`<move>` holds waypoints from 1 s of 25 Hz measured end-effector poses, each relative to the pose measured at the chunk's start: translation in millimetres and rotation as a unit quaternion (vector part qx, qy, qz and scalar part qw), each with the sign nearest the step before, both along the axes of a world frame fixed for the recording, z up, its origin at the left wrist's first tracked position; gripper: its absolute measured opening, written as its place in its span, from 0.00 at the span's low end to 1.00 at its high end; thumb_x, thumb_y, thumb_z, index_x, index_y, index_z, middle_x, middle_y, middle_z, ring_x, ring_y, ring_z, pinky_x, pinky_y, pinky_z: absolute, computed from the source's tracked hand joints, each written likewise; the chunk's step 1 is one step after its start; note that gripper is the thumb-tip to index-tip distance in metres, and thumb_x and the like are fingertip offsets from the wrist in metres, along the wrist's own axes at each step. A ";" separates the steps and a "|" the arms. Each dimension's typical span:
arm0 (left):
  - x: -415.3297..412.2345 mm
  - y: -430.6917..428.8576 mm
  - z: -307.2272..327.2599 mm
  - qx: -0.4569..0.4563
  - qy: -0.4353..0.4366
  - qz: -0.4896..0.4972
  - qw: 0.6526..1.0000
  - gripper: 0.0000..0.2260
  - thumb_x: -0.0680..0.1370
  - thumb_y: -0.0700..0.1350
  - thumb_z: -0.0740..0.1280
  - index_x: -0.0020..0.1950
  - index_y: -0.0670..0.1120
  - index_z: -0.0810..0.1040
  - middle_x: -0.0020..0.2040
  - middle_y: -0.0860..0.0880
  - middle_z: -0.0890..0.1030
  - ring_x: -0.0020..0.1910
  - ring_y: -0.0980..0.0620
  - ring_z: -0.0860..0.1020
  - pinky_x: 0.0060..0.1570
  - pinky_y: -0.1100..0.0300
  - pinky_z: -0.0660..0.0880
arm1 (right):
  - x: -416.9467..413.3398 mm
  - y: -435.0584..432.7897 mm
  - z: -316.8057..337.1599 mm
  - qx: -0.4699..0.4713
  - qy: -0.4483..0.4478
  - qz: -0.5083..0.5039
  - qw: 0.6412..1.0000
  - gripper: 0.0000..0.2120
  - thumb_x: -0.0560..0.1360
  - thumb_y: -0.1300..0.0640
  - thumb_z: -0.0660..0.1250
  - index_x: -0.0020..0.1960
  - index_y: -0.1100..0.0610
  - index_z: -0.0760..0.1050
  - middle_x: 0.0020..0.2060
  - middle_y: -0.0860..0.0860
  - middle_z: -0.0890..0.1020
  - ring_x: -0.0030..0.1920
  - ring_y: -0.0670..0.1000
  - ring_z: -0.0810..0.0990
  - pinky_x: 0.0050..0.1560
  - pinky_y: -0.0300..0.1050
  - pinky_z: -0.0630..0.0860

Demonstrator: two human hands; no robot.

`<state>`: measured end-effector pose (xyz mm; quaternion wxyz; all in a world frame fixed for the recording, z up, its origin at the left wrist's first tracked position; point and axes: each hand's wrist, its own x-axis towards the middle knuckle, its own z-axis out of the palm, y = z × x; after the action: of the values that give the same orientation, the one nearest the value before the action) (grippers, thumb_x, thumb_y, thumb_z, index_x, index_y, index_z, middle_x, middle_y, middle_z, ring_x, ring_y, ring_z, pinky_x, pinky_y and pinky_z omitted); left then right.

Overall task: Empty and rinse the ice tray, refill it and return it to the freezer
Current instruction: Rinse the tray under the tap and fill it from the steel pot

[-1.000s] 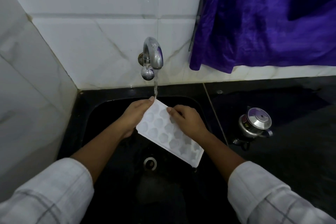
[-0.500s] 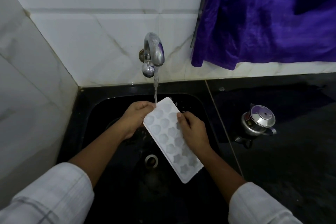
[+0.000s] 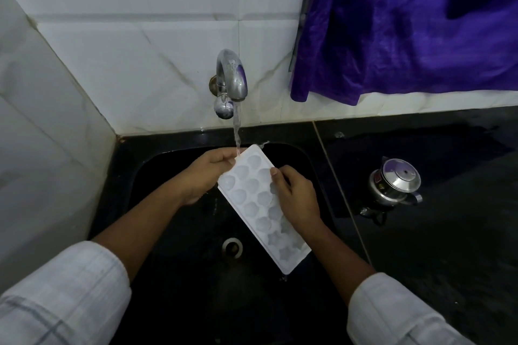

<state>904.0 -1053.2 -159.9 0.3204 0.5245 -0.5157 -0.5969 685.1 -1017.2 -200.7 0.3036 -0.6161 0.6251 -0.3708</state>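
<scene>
Both tray (image 3: 259, 206) edges are gripped by curled fingers (image 3: 221, 158): left hand (image 3: 206, 175) at far corner under the stream (image 3: 237, 129), right hand (image 3: 298, 197) mid-edge; long axis slants near-right.

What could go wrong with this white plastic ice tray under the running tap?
The chrome wall tap pours onto the far corner of the white plastic ice tray; water may splash beyond the black sink. The left hand and right hand grip only its far half; the near end could dip and spill.
</scene>
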 end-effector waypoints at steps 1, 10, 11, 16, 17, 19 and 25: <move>-1.7 0.7 0.5 -0.008 -0.003 0.023 1.000 0.12 0.87 0.41 0.62 0.63 0.49 0.84 0.54 0.50 0.87 0.51 0.54 0.84 0.49 0.61 0.80 | 1.2 -0.3 0.8 -0.004 0.003 0.002 1.000 0.17 0.83 0.41 0.59 0.41 0.51 0.73 0.32 0.48 0.77 0.32 0.47 0.77 0.36 0.55 0.77; 11.7 18.8 26.1 0.194 0.048 0.062 0.978 0.25 0.80 0.65 0.65 0.64 0.46 0.84 0.58 0.43 0.87 0.59 0.42 0.85 0.62 0.47 0.80 | 34.3 -26.2 24.8 -0.098 0.161 0.151 0.970 0.14 0.84 0.45 0.57 0.53 0.51 0.79 0.44 0.47 0.81 0.44 0.49 0.79 0.44 0.47 0.75; 9.3 20.8 26.0 0.178 0.049 0.084 0.979 0.24 0.82 0.64 0.64 0.64 0.46 0.84 0.58 0.44 0.88 0.58 0.43 0.86 0.59 0.48 0.81 | 42.3 -28.9 25.4 -0.116 0.144 0.142 0.972 0.12 0.84 0.49 0.61 0.55 0.53 0.81 0.49 0.49 0.81 0.47 0.49 0.79 0.47 0.46 0.75; -7.1 39.7 14.1 0.086 0.038 0.195 0.976 0.19 0.85 0.60 0.59 0.60 0.48 0.83 0.53 0.46 0.87 0.52 0.49 0.86 0.48 0.58 0.79 | 88.6 -20.9 27.5 -0.152 0.112 0.126 0.974 0.08 0.80 0.62 0.63 0.51 0.59 0.82 0.48 0.53 0.82 0.49 0.53 0.79 0.51 0.52 0.77; -5.1 43.6 11.5 0.071 0.047 0.206 0.975 0.19 0.85 0.59 0.59 0.60 0.48 0.83 0.53 0.45 0.87 0.53 0.49 0.85 0.49 0.58 0.79 | 92.3 -18.6 29.0 -0.153 0.104 0.133 0.974 0.08 0.80 0.62 0.63 0.51 0.59 0.81 0.48 0.53 0.81 0.49 0.53 0.78 0.51 0.51 0.76; -2.0 50.7 7.5 0.045 0.046 0.212 0.975 0.20 0.85 0.59 0.60 0.59 0.47 0.83 0.54 0.44 0.87 0.56 0.45 0.85 0.55 0.54 0.80 | 92.2 -14.3 30.1 -0.170 0.094 0.145 0.970 0.07 0.81 0.60 0.62 0.50 0.57 0.79 0.47 0.51 0.80 0.48 0.51 0.77 0.50 0.48 0.74; -1.8 58.9 1.5 0.026 0.038 0.243 0.969 0.19 0.86 0.60 0.58 0.56 0.53 0.87 0.51 0.47 0.89 0.53 0.45 0.87 0.57 0.43 0.83 | 48.6 -17.9 5.9 -0.094 0.153 0.038 0.983 0.10 0.82 0.50 0.62 0.46 0.53 0.78 0.42 0.48 0.78 0.42 0.48 0.75 0.45 0.52 0.77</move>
<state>902.2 -994.3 -158.4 0.4614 0.6189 -0.3449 -0.5339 733.7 -1035.1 -194.8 0.1590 -0.7148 0.6023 -0.3178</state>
